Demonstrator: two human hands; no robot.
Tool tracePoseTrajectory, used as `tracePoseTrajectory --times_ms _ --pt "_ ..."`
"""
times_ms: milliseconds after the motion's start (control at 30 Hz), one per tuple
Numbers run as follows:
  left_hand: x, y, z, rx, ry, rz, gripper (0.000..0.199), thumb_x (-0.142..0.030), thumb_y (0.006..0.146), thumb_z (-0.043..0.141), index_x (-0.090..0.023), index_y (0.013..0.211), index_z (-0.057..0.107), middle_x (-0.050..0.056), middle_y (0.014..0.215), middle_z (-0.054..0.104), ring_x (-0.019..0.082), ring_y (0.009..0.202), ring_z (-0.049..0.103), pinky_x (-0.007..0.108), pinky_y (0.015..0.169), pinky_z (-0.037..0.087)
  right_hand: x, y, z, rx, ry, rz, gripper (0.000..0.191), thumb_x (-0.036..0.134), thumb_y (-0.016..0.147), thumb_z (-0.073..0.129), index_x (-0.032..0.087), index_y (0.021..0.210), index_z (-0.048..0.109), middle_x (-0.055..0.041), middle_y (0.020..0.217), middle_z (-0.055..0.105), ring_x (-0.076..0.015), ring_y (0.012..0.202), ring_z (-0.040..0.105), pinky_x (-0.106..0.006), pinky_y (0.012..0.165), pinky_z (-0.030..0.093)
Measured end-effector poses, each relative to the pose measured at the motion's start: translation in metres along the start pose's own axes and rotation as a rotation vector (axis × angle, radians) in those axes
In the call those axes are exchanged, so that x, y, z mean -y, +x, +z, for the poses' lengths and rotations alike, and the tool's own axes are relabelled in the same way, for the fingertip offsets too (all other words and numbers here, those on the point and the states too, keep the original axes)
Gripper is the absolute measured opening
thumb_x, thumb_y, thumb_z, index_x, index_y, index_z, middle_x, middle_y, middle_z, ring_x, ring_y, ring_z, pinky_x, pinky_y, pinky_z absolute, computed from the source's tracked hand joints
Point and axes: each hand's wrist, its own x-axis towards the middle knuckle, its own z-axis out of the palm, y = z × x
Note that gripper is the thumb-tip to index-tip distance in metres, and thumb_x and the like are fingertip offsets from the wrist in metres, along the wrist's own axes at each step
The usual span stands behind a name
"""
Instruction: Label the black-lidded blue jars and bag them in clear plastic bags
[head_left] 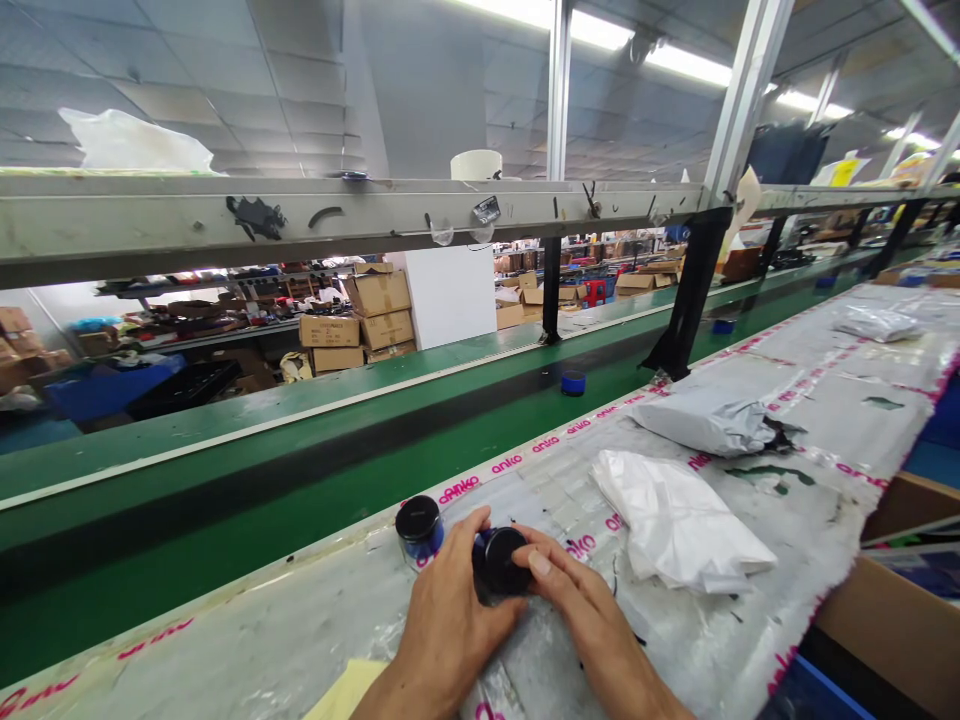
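Observation:
My left hand (pixel 453 600) is wrapped round a small round jar (pixel 501 562) with a black lid and a dark blue body, just above the plastic-covered table. From the other side, the fingers of my right hand (pixel 566 585) close on the jar's lid and edge. Another jar, blue with a black lid (pixel 419 527), stands upright beside my left hand, near the table's conveyor-side edge. To the right of my right hand lies a crumpled white bag (pixel 679 520).
A green conveyor belt (pixel 330 460) runs along the table's far side, carrying a blue jar (pixel 573 382) and others farther off. Black-wrapped posts (pixel 686 290) hold up a shelf beam. A grey plastic package (pixel 701 418) lies on the table; cardboard boxes (pixel 892 620) stand at right.

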Motion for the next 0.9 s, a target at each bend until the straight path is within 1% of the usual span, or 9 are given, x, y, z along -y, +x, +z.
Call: tracePoseTrajectory --times_ms 67,100,200,300,467,567,700,800,900 --pt "0.0 -0.001 -0.001 -0.001 0.012 0.035 0.075 -0.026 0.067 0.077 -0.023 0.138 0.052 0.01 0.14 0.059 0.034 0.125 0.058 0.051 0.108 0.046 0.0 0.0 0.0 -0.01 -0.008 0.007 0.045 0.057 0.093 0.058 0.023 0.119 0.073 -0.0066 0.145 0.058 -0.0296 0.138 0.047 -0.046 0.12 0.031" --pt "0.0 -0.002 -0.001 -0.005 0.006 0.051 0.07 -0.03 0.072 0.076 -0.023 0.137 0.052 0.01 0.14 0.059 0.034 0.125 0.058 0.051 0.108 0.045 0.001 -0.001 0.0 -0.013 -0.004 0.011 0.045 0.057 0.093 0.058 0.024 0.12 0.072 -0.0064 0.144 0.059 -0.0293 0.137 0.048 -0.046 0.12 0.031" --pt "0.002 -0.003 -0.003 -0.009 -0.034 0.061 0.053 -0.037 0.087 0.063 -0.024 0.137 0.053 0.01 0.14 0.059 0.031 0.125 0.058 0.049 0.107 0.045 0.001 0.0 0.0 0.003 0.026 0.021 0.048 0.057 0.093 0.058 0.025 0.128 0.068 -0.0069 0.139 0.063 -0.0288 0.132 0.053 -0.045 0.118 0.034" --pt "0.004 -0.003 -0.004 0.006 -0.047 0.043 0.046 -0.037 0.093 0.055 -0.024 0.137 0.052 0.009 0.141 0.057 0.03 0.126 0.056 0.048 0.109 0.044 0.001 -0.001 0.0 0.027 0.046 0.019 0.049 0.056 0.094 0.057 0.025 0.131 0.066 -0.0071 0.136 0.066 -0.0281 0.129 0.057 -0.045 0.117 0.036" --pt "0.005 -0.001 -0.002 0.018 -0.112 0.021 0.046 -0.036 0.094 0.053 -0.025 0.138 0.049 0.008 0.144 0.054 0.028 0.13 0.053 0.047 0.112 0.04 0.002 -0.002 0.001 -0.007 0.034 0.041 0.049 0.058 0.092 0.059 0.027 0.129 0.067 -0.006 0.136 0.066 -0.028 0.128 0.057 -0.044 0.116 0.037" --pt "0.005 0.001 0.0 0.025 -0.207 -0.017 0.047 -0.034 0.093 0.054 -0.024 0.138 0.047 0.009 0.143 0.054 0.027 0.124 0.057 0.046 0.108 0.044 -0.002 -0.004 0.003 -0.075 0.007 0.059 0.053 0.063 0.089 0.06 0.027 0.126 0.069 -0.0062 0.14 0.063 -0.0299 0.128 0.057 -0.045 0.115 0.039" --pt "0.003 0.003 0.0 0.044 -0.3 -0.039 0.046 -0.032 0.09 0.056 -0.024 0.136 0.048 0.01 0.14 0.056 0.025 0.114 0.062 0.041 0.101 0.05 -0.01 -0.003 0.004 -0.135 0.036 0.061 0.053 0.068 0.088 0.057 0.024 0.114 0.074 -0.0065 0.148 0.055 -0.0322 0.131 0.053 -0.046 0.112 0.044" --pt "0.003 0.003 0.0 0.042 -0.327 -0.061 0.045 -0.03 0.089 0.056 -0.023 0.133 0.049 0.01 0.138 0.056 0.024 0.112 0.062 0.04 0.098 0.051 -0.014 -0.002 0.002 -0.194 0.09 0.08 0.058 0.069 0.088 0.055 0.023 0.12 0.07 -0.0088 0.146 0.056 -0.0337 0.131 0.053 -0.047 0.103 0.051" --pt "0.006 0.004 -0.001 0.056 -0.362 -0.056 0.045 -0.033 0.089 0.058 -0.023 0.132 0.05 0.011 0.137 0.056 0.024 0.111 0.062 0.038 0.095 0.051 -0.013 0.0 0.0 -0.215 0.096 0.108 0.059 0.068 0.087 0.056 0.023 0.124 0.066 -0.0103 0.138 0.062 -0.033 0.127 0.056 -0.046 0.095 0.055"
